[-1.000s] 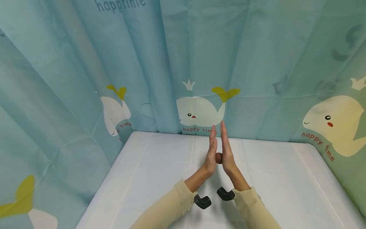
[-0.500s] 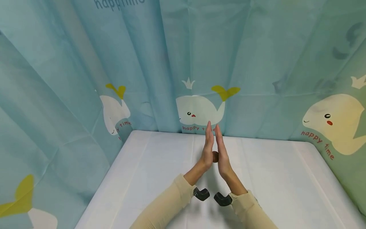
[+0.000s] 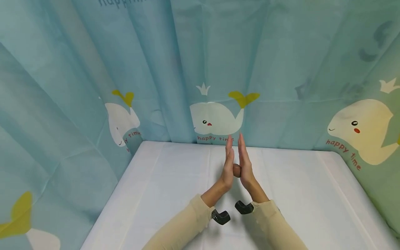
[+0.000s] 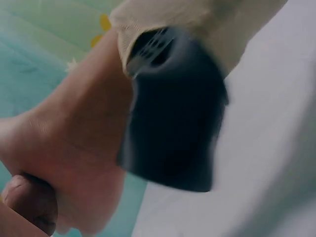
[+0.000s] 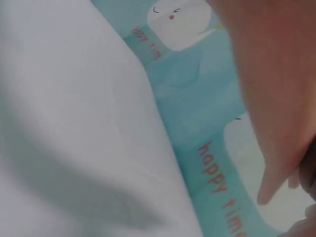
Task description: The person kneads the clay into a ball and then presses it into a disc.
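Both hands raised palm-to-palm above the white table [image 3: 175,194], approx centre of head view. Left hand [image 3: 228,166] and right hand [image 3: 244,165] have fingers straight, pointing up and away toward the curtain [image 3: 93,69]; neither curls round anything, so both are flat/open, pressing inward. Between the palms, near the heels, sits a small brown ball [image 3: 236,170], only a sliver visible in the gap from head cam. It's pinched by flat palms, off the table surface, roughly mid-table and closer to the back edge than to the person.

Left wrist view: blurry. Shows heel of the left hand [image 4: 74,163] w/ the brown ball [image 4: 32,202] touching the palm at bottom left; a dark wrist-mounted device [image 4: 173,123] fills mid-frame, beige sleeve [image 4: 207,24] above it. Table shows white at right.

Right wrist view: also blurry. Edge of the right hand [image 5: 271,98] on the right side, fingers extended; ball not visible here. White table [image 5: 64,123] at left, curtain w/ whale print and "happy time" text behind.

Head view, rest: beige sleeves on both forearms, a black wrist device under each, left one [image 3: 221,216] and right one [image 3: 244,207], near each other but apart. Teal curtain w/ white whale [image 3: 215,118] cartoons wraps the table on left, back and right. Hands' shadow falls on the table below the wrists.
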Tool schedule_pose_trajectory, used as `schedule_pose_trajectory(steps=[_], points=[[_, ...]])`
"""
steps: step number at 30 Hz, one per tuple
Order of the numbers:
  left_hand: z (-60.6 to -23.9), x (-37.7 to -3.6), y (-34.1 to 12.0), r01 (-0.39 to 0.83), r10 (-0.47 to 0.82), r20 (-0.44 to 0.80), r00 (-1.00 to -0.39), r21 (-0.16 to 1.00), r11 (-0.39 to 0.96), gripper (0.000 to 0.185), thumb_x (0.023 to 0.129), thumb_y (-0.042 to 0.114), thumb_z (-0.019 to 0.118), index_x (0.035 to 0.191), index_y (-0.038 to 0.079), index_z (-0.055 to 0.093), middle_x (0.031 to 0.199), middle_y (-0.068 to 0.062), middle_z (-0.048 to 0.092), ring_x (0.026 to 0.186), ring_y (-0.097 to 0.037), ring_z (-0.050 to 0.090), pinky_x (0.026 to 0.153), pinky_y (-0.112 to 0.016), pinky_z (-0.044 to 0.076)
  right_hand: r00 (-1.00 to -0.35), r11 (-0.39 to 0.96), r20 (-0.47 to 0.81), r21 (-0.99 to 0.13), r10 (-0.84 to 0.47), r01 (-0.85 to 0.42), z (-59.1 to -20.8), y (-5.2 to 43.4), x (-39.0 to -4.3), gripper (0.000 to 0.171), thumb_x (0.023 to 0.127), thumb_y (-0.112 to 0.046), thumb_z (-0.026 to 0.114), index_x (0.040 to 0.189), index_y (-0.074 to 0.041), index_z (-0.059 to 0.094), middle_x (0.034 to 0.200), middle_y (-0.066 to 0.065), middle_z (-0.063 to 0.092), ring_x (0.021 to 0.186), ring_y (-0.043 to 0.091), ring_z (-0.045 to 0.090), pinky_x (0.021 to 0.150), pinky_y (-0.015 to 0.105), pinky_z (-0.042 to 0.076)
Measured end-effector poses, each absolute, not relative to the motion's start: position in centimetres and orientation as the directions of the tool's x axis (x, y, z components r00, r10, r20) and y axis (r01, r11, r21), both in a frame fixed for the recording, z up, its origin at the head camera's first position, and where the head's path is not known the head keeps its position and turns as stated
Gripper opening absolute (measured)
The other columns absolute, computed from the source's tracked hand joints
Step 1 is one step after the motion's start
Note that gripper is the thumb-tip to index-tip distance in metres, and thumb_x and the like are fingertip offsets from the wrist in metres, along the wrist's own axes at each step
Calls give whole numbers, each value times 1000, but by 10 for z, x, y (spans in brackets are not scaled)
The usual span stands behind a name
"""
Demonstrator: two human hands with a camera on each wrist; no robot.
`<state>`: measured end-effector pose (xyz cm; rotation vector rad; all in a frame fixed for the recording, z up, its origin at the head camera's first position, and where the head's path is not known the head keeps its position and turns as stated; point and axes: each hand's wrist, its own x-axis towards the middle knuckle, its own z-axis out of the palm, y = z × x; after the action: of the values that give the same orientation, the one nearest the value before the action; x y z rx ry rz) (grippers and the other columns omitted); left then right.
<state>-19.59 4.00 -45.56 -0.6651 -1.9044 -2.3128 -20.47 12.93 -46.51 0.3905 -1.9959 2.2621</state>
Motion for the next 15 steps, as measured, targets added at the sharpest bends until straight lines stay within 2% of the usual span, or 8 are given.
schedule_pose_trajectory(steps=[2,4,6,8,11,13,14,15], points=[[-456,-198,40,316,207,364,-908,920,-230,61,110,40,17,167,24,2,173,2,1,157,-16,-1,124,-52,5,-968,-163,231,-963,-102,-213,-469,127,-202,55,112,-47,11,166,-37,3,171,-10,0,155,11,2,106,27,27],[-458,-203,40,321,198,367,-909,919,-231,60,111,37,17,167,23,2,173,2,0,157,-16,-1,125,-49,5,-967,-164,228,-964,-117,-208,-470,123,-197,56,112,-47,11,166,-35,3,172,-10,0,155,11,5,100,22,29],[-461,-206,39,329,193,375,-907,915,-232,60,111,34,19,167,21,3,173,1,0,157,-16,0,125,-47,6,-959,-149,254,-960,-127,-235,-469,121,-193,56,113,-45,10,167,-32,5,172,-9,2,155,12,5,104,25,29],[-466,-209,38,354,198,395,-897,911,-213,61,110,32,20,167,17,3,173,-2,1,158,-18,0,125,-48,4,-945,-126,302,-950,-128,-287,-465,120,-191,55,113,-42,11,167,-30,7,172,-8,3,157,12,2,120,35,14],[-473,-209,37,371,211,409,-888,908,-195,62,109,31,20,167,15,2,173,-3,1,158,-19,1,125,-50,4,-915,-84,377,-926,-145,-368,-459,120,-191,55,114,-38,13,167,-25,8,173,-5,4,157,14,-1,124,49,-1],[-475,-206,37,373,223,412,-884,907,-195,63,109,33,20,167,16,2,173,-4,0,157,-18,3,124,-52,6,-909,-71,387,-922,-154,-381,-455,122,-193,55,114,-37,14,167,-26,8,172,-8,4,157,13,0,124,49,2],[-475,-204,37,365,234,406,-884,910,-199,64,109,36,20,167,17,1,173,-2,0,153,-18,23,122,-47,20,-912,-70,379,-926,-156,-372,-454,124,-194,55,113,-38,14,167,-26,7,172,-10,3,157,13,1,123,46,8],[-474,-202,38,357,242,400,-884,912,-202,64,109,38,20,167,19,1,173,-1,-1,151,-16,25,121,-45,23,-918,-71,364,-931,-158,-357,-454,126,-195,55,113,-38,14,167,-28,7,171,-13,3,156,12,2,121,42,14]])
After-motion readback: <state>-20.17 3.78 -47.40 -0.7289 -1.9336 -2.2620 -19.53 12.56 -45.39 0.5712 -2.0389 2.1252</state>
